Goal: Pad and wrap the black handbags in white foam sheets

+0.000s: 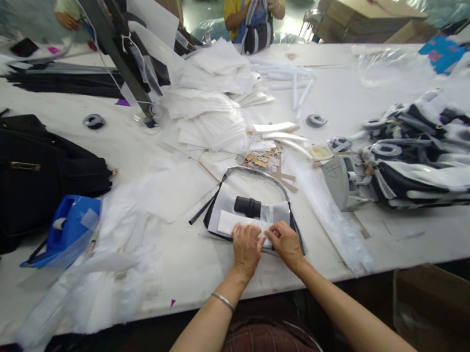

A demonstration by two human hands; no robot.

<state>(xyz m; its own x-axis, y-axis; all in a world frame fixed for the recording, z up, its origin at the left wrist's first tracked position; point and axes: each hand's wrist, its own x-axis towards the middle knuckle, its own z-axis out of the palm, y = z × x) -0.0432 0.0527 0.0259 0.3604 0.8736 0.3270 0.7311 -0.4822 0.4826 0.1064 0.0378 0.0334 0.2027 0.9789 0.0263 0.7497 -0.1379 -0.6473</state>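
Note:
A small black handbag (212,219) lies on the table in front of me, with pale wrapping over its front and its strap (276,177) looped toward the far side. A black tab (248,205) shows at the middle of the bag. Across its near part lies a white strip (229,223). My left hand (248,250) is closed on the strip's near edge, fingers bent over it. Close beside it my right hand (286,244) is closed in a pinch at the strip's right part. The fingertips of both hands nearly meet, and what lies under them is partly hidden.
Beyond the bag are stacked white sheets (209,115) and loose tags (263,159). A tape dispenser (343,181) and wrapped bags (445,175) lie right; a blue item (71,222) and black bags (20,171) left. A metal post (117,52) rises behind. A co-worker (254,4) handles a bag opposite.

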